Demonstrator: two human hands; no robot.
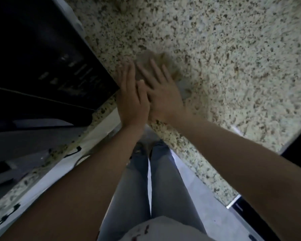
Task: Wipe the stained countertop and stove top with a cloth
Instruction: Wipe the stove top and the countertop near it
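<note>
Cloth (161, 64) is seen bunched on the speckled countertop (233, 58), just to the right of the black stove top (33, 54), and everything here is placed from that cloth. It looks tan or beige, crumpled rather than folded, and its edges are blurred, so its weave and any marks on it cannot be made out. Most of its near part is covered by fingers; only its far and right edges are shown free.

The right hand (163, 94) is laid flat on the near side of the cloth, fingers straight and spread, pressing down on it rather than curling round it. The left hand (130, 101) is set just left of the cloth, between it and the stove top's edge, also flat with straight fingers close together; its thumb side is overlapped by the right hand, and its fingertips lie beside the cloth's left edge. Whether those fingertips touch the fabric cannot be told. Nothing is gripped by either hand.

The countertop is a pale stone flecked with brown and black, spreading far and right of the cloth. No stain can be picked out against the pattern. No containers are seen.

The stove top, left of the cloth, is dark and glossy, with faint pale control markings near its right edge.

Below the cloth, beyond the counter's front edge, grey-blue jeans (163, 180) and a pale floor are seen.
</note>
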